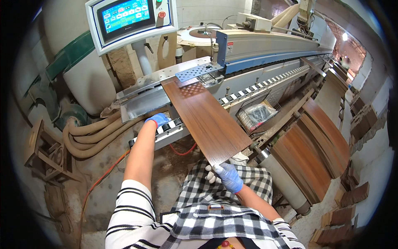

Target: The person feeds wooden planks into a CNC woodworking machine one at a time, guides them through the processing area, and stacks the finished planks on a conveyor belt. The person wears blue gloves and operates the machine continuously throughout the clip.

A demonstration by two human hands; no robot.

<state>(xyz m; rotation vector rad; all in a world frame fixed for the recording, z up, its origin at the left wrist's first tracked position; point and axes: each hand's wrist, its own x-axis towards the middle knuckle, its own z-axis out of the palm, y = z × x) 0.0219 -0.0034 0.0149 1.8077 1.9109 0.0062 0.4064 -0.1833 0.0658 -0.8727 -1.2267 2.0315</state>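
A long brown wood-grain panel (207,120) lies slantwise, its far end under a blue perforated plate (193,72) at the machine's infeed. My right hand (228,176), in a blue and white glove, grips the panel's near corner, with the fingers curled under its edge. On the panel's left, my left hand (158,119), also gloved in blue, rests by the roller rail (170,129). Its fingers are mostly hidden, and I cannot tell whether they touch the panel.
The long edge-processing machine (269,52) runs away to the right, with a touch-screen panel (126,18) at upper left. Several brown boards (300,153) lie stacked on rollers at right. Thick ribbed hoses (95,135) and a wooden stool (47,151) stand left. A bagged bundle (257,114) sits under the rail.
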